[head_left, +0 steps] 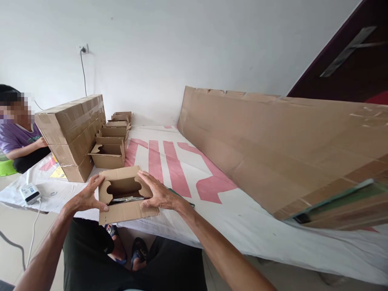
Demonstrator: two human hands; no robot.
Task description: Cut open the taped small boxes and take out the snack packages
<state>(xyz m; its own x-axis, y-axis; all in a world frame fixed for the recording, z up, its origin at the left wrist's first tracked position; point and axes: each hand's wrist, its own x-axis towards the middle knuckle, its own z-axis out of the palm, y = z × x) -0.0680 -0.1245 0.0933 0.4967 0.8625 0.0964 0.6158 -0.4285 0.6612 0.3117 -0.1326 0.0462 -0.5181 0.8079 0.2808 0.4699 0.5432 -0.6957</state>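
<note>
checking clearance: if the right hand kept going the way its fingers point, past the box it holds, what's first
Past the small brown cardboard box in the right hand, probably the nearest open cardboard box of the row behind; depth unclear.

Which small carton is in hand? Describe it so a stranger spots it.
Start at the white sheet with pink lettering. At its near edge, in front of the row of folded cartons, sits one small brown carton. It alone is held between the left hand and right hand.
</note>
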